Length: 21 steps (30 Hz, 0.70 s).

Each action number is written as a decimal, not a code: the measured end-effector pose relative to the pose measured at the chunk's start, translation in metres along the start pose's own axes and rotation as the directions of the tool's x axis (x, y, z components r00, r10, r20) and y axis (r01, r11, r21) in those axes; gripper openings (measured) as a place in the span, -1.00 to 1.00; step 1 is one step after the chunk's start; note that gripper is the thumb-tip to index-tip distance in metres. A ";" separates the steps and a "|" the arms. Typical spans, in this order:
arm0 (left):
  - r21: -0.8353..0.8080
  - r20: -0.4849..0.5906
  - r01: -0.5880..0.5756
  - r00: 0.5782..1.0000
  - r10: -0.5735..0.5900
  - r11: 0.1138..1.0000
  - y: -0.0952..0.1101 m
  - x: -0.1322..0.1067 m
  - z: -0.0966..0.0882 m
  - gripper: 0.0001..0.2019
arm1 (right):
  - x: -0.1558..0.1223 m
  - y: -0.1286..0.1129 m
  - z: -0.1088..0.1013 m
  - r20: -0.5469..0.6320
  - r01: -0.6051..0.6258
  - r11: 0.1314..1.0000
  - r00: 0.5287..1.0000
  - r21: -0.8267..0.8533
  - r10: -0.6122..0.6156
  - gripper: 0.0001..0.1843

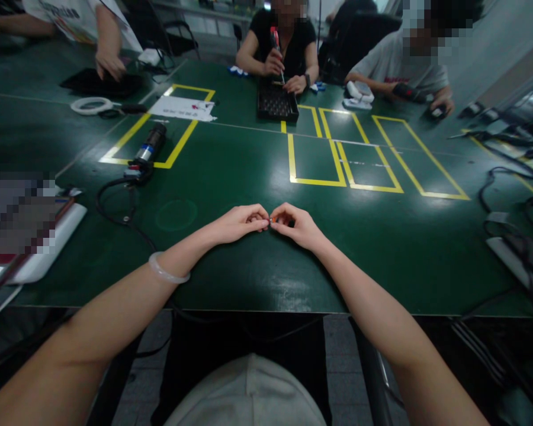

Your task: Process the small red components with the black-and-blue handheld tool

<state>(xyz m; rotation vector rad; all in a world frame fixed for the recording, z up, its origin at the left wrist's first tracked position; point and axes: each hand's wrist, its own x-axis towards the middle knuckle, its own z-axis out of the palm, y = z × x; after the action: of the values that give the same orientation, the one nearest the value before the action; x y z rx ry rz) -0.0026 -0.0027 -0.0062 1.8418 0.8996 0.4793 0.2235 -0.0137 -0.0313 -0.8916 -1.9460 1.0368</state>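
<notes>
Both my hands rest on the green table (257, 177) and meet in front of me. My left hand (242, 222) has its fingers curled into a pinch, and a pale bangle (166, 271) sits on that wrist. My right hand (293, 223) pinches too, fingertip to fingertip with the left. Between the fingertips shows a tiny orange-red object (272, 219), too small to name. Which hand carries it I cannot tell; both touch it.
An electric screwdriver (147, 149) with a black cable lies in a yellow-taped box at the left. A black tray (277, 105) stands before a person across the table who holds a red tool. More people sit far left and far right. Cables and devices (515, 236) crowd the right edge.
</notes>
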 end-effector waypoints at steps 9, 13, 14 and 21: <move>0.038 -0.015 -0.039 0.999 0.039 0.999 -0.003 0.000 0.001 -0.74 | 0.001 0.000 0.001 -0.022 -0.018 0.999 1.000 0.030 0.018 -0.75; 0.012 -0.036 -0.045 0.998 0.045 0.999 -0.004 0.001 0.002 -0.75 | 0.000 0.001 0.000 -0.014 -0.066 0.998 0.998 0.015 0.066 -0.76; 0.007 -0.038 -0.045 0.998 0.045 0.999 -0.005 0.001 0.002 -0.75 | 0.000 0.001 0.000 -0.008 -0.073 0.997 0.997 0.015 0.073 -0.77; -0.034 -0.046 -0.029 0.999 0.028 0.999 -0.003 0.001 0.003 -0.72 | 0.000 -0.003 0.000 0.006 -0.039 0.999 0.999 0.028 0.039 -0.83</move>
<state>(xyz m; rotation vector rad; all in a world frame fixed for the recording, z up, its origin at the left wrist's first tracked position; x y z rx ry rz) -0.0014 -0.0034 -0.0105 1.8208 0.8917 0.5535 0.2232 -0.0147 -0.0285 -0.9158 -1.9207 1.0877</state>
